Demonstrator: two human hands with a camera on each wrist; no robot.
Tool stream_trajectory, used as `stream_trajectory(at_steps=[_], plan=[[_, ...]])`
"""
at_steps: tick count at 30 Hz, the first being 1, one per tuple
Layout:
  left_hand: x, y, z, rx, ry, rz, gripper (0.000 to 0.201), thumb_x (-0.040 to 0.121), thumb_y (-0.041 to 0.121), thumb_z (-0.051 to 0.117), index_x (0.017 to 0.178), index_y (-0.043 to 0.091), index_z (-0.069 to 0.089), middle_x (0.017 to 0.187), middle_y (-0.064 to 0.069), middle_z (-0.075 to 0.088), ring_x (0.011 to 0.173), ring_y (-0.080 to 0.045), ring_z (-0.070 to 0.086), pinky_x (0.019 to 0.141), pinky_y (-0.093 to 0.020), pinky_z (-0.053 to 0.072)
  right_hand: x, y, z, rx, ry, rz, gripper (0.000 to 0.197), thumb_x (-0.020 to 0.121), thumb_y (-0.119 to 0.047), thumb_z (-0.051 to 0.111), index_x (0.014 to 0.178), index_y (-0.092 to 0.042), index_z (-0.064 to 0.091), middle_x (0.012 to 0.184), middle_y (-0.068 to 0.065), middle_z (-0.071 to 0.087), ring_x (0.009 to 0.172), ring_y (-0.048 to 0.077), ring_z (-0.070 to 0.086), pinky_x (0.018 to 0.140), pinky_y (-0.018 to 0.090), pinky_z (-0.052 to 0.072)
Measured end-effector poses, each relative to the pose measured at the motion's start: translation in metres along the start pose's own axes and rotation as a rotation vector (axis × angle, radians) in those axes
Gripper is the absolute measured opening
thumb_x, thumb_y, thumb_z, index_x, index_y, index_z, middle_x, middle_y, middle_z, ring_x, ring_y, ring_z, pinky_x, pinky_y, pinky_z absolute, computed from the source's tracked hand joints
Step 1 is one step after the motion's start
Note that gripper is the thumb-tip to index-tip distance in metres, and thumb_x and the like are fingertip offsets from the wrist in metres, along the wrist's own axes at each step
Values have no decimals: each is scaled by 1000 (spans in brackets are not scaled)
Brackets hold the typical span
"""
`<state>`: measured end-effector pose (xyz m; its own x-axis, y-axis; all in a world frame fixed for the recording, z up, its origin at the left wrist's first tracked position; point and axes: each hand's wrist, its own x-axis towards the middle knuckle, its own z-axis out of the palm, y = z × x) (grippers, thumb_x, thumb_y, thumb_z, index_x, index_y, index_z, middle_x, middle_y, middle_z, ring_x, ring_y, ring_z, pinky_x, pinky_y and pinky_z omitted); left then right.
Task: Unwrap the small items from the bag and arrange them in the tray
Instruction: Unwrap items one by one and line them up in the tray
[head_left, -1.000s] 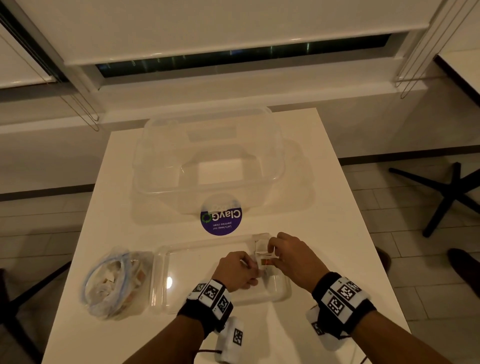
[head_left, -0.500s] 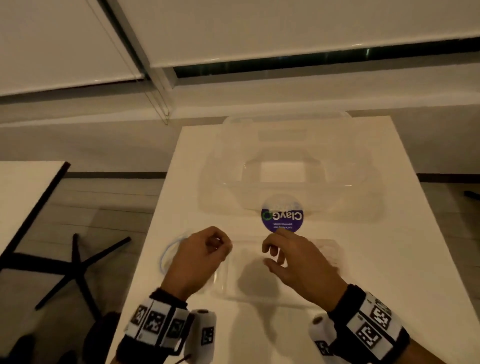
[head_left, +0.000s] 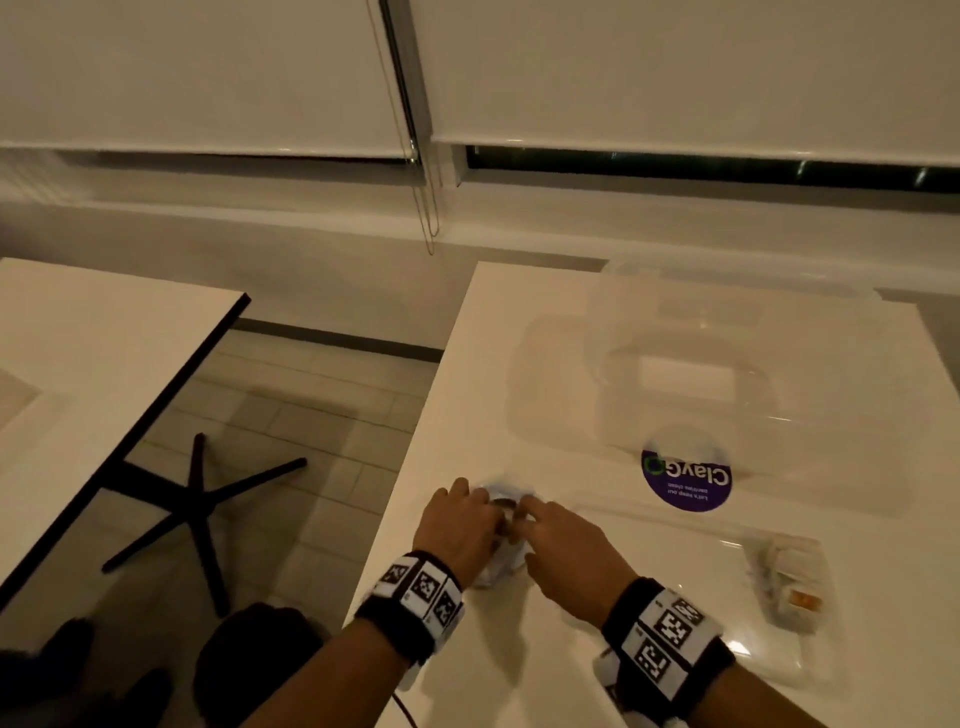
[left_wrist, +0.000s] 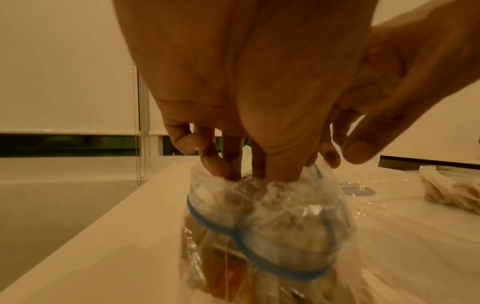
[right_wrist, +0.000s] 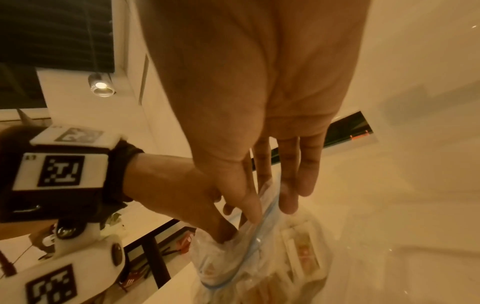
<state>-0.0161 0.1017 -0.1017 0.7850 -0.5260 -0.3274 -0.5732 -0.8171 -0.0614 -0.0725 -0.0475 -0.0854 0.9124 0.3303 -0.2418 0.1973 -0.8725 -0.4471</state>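
Head view: left hand (head_left: 457, 525) fingers inside bag (left_wrist: 262, 222); right hand (head_left: 563, 551) pinches rim. Hold mouth wide, lift one item toward tray (head_left: 779, 670).

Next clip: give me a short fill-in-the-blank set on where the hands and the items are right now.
1. The left hand has its fingers pushed into the mouth of the clear plastic ____ with a blue zip strip.
2. The right hand pinches that bag's ____.
3. Unwrapped small items lie in the clear shallow ____.
4. The round purple sticker reads ____.

Missing: bag; rim; tray; ClayGo
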Motion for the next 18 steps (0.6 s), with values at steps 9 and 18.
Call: stream_trajectory(at_steps=[9, 18], plan=[[-6, -27, -7, -455, 203, -4, 15, 97, 38, 58, 102, 30, 69, 107, 11, 63, 106, -13, 48, 86, -26, 42, 0, 3, -5, -80, 96, 67, 32, 97, -18, 48, 127, -23, 58, 134, -1, 50, 114, 24, 53, 93, 36, 45], [-30, -45, -43, -1103, 137, 42, 10, 98, 18, 59, 92, 25, 62, 82, 5, 71, 72, -7, 67, 68, -18, 52, -2, -11, -25, 550, 333, -12, 59, 88, -27, 67, 140, -39, 41, 128, -24, 49, 111, -4, 52, 92, 7, 40]])
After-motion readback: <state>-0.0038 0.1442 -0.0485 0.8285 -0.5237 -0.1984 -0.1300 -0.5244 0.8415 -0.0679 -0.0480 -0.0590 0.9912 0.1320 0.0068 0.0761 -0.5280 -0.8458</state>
